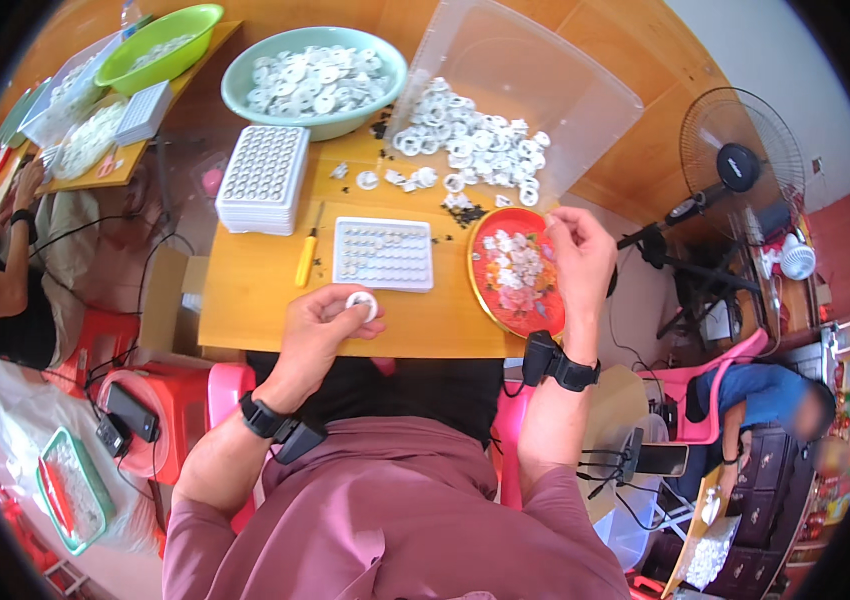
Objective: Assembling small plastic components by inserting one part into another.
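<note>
My left hand (317,335) is closed on a small white round plastic part (365,312), held just above the table's near edge. Over the right rim of a red flower-patterned plate (485,292), my right hand (585,258) has thumb and fingers pinched together. Whatever those fingertips hold, if anything, is too small to make out. Small white pieces (517,262) lie heaped in the plate. Between the hands sits a white tray (383,282) with rows of small round pieces. A yellow-handled screwdriver (307,260) lies left of it.
Stacked trays (257,215) stand at the left, before a pale green basin (235,95) of white parts. White rings (485,145) spill from a clear plastic bin (585,110). A fan (740,165) stands right. Co-workers sit left (15,300) and right (775,385).
</note>
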Action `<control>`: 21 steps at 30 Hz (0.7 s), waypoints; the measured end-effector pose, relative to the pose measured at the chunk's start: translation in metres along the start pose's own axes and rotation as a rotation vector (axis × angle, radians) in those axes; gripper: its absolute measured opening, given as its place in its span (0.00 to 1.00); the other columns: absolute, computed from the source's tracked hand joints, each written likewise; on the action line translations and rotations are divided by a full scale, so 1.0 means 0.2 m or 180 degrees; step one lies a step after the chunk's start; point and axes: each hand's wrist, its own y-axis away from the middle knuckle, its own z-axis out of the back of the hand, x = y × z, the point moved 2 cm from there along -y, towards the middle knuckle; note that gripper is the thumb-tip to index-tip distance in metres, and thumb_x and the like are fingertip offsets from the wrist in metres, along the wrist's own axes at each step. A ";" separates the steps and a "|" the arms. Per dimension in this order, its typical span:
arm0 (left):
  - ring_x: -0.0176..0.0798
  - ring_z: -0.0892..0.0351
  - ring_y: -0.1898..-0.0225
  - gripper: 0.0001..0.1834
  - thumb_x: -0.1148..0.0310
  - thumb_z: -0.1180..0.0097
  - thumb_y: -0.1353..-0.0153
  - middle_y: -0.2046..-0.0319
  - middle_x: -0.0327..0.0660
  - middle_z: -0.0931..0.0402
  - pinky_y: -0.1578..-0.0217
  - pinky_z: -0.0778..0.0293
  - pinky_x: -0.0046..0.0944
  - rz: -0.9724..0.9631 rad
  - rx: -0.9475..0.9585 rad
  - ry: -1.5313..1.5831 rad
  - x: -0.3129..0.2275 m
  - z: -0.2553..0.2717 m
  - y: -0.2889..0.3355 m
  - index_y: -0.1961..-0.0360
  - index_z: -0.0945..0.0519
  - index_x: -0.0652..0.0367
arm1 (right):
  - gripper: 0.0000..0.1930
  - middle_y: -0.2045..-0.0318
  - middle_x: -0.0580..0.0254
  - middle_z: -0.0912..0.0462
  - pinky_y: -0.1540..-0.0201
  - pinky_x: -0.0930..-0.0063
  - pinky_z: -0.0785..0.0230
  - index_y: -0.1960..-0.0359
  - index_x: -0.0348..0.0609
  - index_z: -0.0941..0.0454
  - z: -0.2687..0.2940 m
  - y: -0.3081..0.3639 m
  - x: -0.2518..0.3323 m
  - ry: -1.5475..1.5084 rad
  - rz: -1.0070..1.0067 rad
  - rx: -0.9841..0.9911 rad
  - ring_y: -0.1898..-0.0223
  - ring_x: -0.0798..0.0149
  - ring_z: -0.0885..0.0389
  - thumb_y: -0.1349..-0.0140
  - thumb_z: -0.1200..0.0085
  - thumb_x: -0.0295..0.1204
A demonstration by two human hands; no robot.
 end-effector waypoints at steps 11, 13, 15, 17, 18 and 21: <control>0.41 0.16 0.53 0.17 0.68 0.52 0.28 0.52 0.53 0.19 0.49 0.19 0.35 0.0062 0.0038 0.0872 0.03 0.00 -0.06 0.45 0.25 0.70 | 0.11 0.72 0.59 0.14 0.66 0.67 0.24 0.64 0.42 0.16 -0.03 0.02 -0.24 0.2675 -0.0584 0.1897 0.69 0.61 0.13 0.50 0.35 0.28; 0.42 0.16 0.52 0.18 0.67 0.53 0.27 0.51 0.54 0.19 0.48 0.20 0.36 0.0049 0.0065 0.0874 0.03 0.01 -0.06 0.44 0.26 0.70 | 0.11 0.72 0.60 0.14 0.67 0.68 0.24 0.64 0.42 0.17 -0.05 0.02 -0.24 0.2743 -0.0605 0.1984 0.70 0.61 0.13 0.51 0.35 0.27; 0.43 0.17 0.50 0.19 0.67 0.54 0.27 0.50 0.55 0.20 0.46 0.21 0.37 0.0032 0.0088 0.0881 0.03 0.01 -0.05 0.43 0.27 0.71 | 0.10 0.74 0.58 0.15 0.67 0.68 0.23 0.66 0.39 0.19 -0.05 0.03 -0.22 0.2746 -0.0608 0.1964 0.71 0.60 0.14 0.51 0.36 0.25; 0.43 0.18 0.49 0.19 0.67 0.53 0.27 0.49 0.55 0.21 0.44 0.22 0.37 0.0075 0.0152 0.0911 0.02 0.00 -0.05 0.43 0.27 0.71 | 0.09 0.75 0.57 0.15 0.67 0.67 0.23 0.67 0.39 0.19 -0.05 0.02 -0.24 0.2716 -0.0626 0.1932 0.71 0.60 0.14 0.51 0.36 0.26; 0.43 0.18 0.49 0.19 0.67 0.53 0.27 0.49 0.55 0.21 0.44 0.22 0.37 0.0074 0.0145 0.0915 0.01 0.00 -0.05 0.43 0.27 0.71 | 0.09 0.76 0.56 0.16 0.67 0.67 0.23 0.68 0.38 0.19 -0.05 0.02 -0.25 0.2685 -0.0651 0.1898 0.71 0.59 0.14 0.50 0.36 0.26; 0.47 0.19 0.46 0.20 0.69 0.55 0.27 0.48 0.56 0.22 0.41 0.25 0.41 0.0121 0.0204 0.0993 0.01 0.00 -0.05 0.41 0.29 0.73 | 0.07 0.77 0.55 0.16 0.68 0.67 0.25 0.70 0.38 0.19 -0.04 0.01 -0.22 0.2711 -0.0514 0.1683 0.72 0.60 0.14 0.50 0.37 0.27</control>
